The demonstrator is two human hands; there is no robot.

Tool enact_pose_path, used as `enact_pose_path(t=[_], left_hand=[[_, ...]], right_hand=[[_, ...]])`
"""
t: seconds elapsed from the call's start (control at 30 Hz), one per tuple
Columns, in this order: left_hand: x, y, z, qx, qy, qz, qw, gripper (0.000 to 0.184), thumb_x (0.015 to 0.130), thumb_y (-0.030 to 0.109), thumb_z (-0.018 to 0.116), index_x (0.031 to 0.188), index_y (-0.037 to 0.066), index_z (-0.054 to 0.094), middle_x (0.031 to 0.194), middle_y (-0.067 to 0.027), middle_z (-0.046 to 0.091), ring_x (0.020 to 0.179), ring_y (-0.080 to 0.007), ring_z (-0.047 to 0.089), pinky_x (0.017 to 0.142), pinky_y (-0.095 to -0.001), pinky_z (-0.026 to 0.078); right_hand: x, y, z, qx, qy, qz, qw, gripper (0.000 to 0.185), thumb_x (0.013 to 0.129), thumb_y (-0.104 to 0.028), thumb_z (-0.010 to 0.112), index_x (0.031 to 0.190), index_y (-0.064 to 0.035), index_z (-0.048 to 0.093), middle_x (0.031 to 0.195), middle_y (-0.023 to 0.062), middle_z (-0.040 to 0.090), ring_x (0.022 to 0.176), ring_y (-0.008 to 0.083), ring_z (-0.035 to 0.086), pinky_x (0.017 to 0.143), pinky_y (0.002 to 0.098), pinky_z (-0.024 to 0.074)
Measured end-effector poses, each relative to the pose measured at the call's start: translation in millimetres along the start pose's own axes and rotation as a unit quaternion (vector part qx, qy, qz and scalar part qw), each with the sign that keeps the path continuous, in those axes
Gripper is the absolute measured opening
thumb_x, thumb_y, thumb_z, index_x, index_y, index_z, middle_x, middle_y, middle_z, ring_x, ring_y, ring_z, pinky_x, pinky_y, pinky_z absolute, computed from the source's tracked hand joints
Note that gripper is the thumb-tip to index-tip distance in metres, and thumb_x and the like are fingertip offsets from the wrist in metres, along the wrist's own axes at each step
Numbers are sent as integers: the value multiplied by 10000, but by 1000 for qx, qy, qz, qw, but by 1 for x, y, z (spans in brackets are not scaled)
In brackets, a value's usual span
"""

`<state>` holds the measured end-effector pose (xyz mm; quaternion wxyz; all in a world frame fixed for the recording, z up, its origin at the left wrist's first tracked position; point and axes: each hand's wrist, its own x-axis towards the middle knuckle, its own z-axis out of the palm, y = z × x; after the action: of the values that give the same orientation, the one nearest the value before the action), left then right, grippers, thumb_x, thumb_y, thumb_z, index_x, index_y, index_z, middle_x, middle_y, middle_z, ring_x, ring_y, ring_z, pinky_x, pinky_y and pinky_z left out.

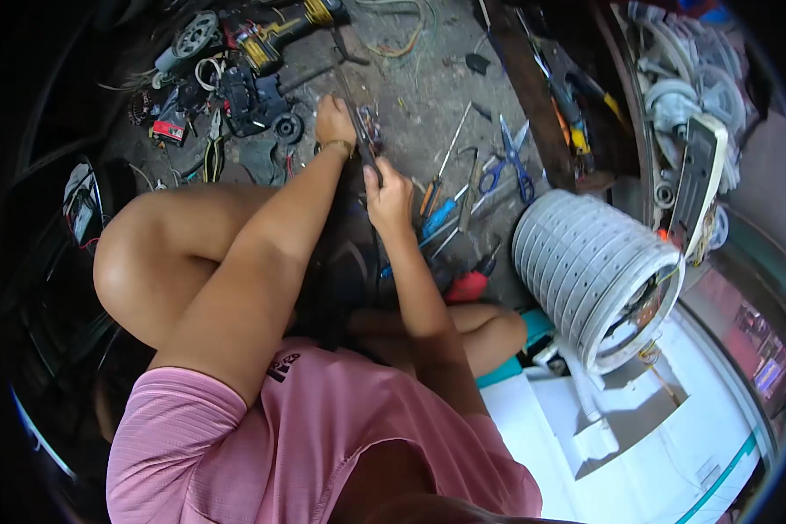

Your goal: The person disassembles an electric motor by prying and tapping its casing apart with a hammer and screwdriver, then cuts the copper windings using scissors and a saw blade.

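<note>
My right hand point(389, 199) is closed around the near end of a long dark tool point(358, 122), which points away from me. Just beyond it, my left hand point(333, 122) is closed beside the tool's shaft. What its fingers hold, if anything, is hidden. Right of the shaft lies a small shiny metal part point(371, 129), too small to make out clearly. An orange-handled screwdriver point(430, 197) and a blue-handled screwdriver point(438, 218) lie on the floor close to my right hand.
Blue-handled scissors point(508, 166) lie right, before a white perforated drum point(585, 262). A yellow drill point(279, 39), pliers point(213, 148) and a small wheel point(287, 128) lie left. A white panel point(533, 428) and a wooden tray of tools point(576, 96) flank the right side.
</note>
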<state>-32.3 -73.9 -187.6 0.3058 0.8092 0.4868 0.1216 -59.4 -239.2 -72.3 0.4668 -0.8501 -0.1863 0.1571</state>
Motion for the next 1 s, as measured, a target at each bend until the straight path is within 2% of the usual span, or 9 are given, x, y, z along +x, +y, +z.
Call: enact_pose_path(t=[0.07, 0.2, 0.33, 0.4, 0.47, 0.63, 0.83, 0.87, 1.0], left_hand=[[-1, 5, -4, 26, 12, -4, 1000, 296, 918, 256, 421, 991, 18, 581, 1068, -214, 599, 950, -425, 575, 805, -505, 456], [-4, 5, -2, 12, 39, -8, 999, 318, 901, 257, 407, 991, 7, 583, 1050, -228, 604, 934, -429, 580, 800, -502, 456], [-5, 0, 1, 3, 51, 24, 998, 323, 905, 258, 411, 975, -8, 581, 1036, -247, 602, 923, -433, 579, 802, -497, 452], [4, 6, 0, 9, 45, 17, 999, 326, 906, 259, 412, 958, -15, 581, 1015, -257, 604, 920, -439, 576, 803, -497, 448], [2, 3, -6, 37, -9, -2, 999, 331, 907, 263, 413, 937, -21, 580, 991, -266, 605, 914, -449, 570, 802, -500, 442], [-3, 15, -10, -1, 20, -11, 1000, 340, 899, 255, 402, 928, -40, 569, 1003, -278, 596, 960, -448, 551, 837, -487, 432], [-9, 3, -5, 9, 34, 8, 999, 354, 911, 248, 398, 973, -47, 584, 1045, -282, 594, 995, -443, 550, 858, -479, 429], [2, 0, -1, 3, 42, 20, 999, 358, 914, 248, 397, 976, -49, 586, 1055, -283, 594, 1000, -444, 548, 859, -479, 428], [2, 2, -3, 2, 32, 17, 999, 387, 911, 250, 393, 1012, -59, 603, 1016, -292, 612, 978, -462, 557, 864, -480, 430]], right_hand=[[-29, -19, -39, -6, -54, 56, 997, 224, 859, -219, 631, 973, -26, 619, 834, 226, 630, 774, 431, 607, 632, 471, 469], [-102, -18, -86, 41, -32, 37, 998, 268, 820, -185, 669, 1026, -17, 633, 900, 218, 643, 801, 405, 640, 655, 439, 503], [-31, 24, -16, -4, -9, -24, 1000, 204, 823, -196, 655, 936, -34, 604, 811, 217, 627, 726, 433, 602, 597, 469, 477], [-3, 17, -1, 75, 37, 21, 996, 203, 846, -218, 647, 906, -30, 602, 778, 221, 613, 733, 443, 591, 591, 476, 453], [-7, -1, -7, 53, 16, 16, 998, 208, 857, -244, 647, 926, -51, 615, 780, 218, 617, 727, 443, 590, 598, 479, 455], [-89, -1, -86, 66, -29, 38, 997, 280, 805, -199, 689, 1019, -25, 640, 854, 203, 647, 764, 397, 630, 651, 453, 493], [1, 29, 2, 73, -14, 23, 997, 235, 840, -256, 667, 943, -48, 632, 783, 212, 634, 724, 422, 609, 602, 466, 477], [7, 21, 5, 81, 37, -1, 996, 219, 847, -265, 662, 919, -61, 626, 763, 216, 622, 708, 423, 600, 578, 464, 461], [-35, -3, -53, 88, 3, 40, 995, 233, 839, -241, 671, 974, -54, 639, 757, 212, 616, 699, 413, 607, 573, 449, 467]])
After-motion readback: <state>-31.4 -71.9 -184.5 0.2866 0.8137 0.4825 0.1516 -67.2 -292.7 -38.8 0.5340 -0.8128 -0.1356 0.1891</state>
